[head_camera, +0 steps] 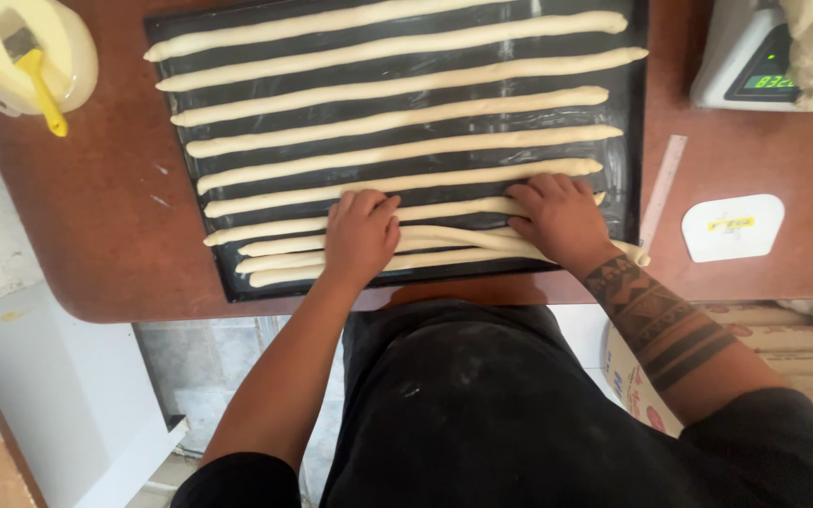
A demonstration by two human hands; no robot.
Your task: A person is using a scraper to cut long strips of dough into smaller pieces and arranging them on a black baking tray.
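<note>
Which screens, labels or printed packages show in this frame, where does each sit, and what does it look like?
Scale screen: top right on the table, small dark rectangle with green lit digits, in a white housing.
Yellow label: on a white rounded scraper, right of the tray.
Printed sacks: below the table at right, pale with red and blue marks.

A reddish-brown wooden surface (96, 235) with a rounded near-left corner fills the far half of the view. Below it on the left, a pale wall or cabinet panel (58, 376) and what may be a grey tiled floor (204, 376). Soft, even light; stacked printed sacks (802, 348) near right.
</note>
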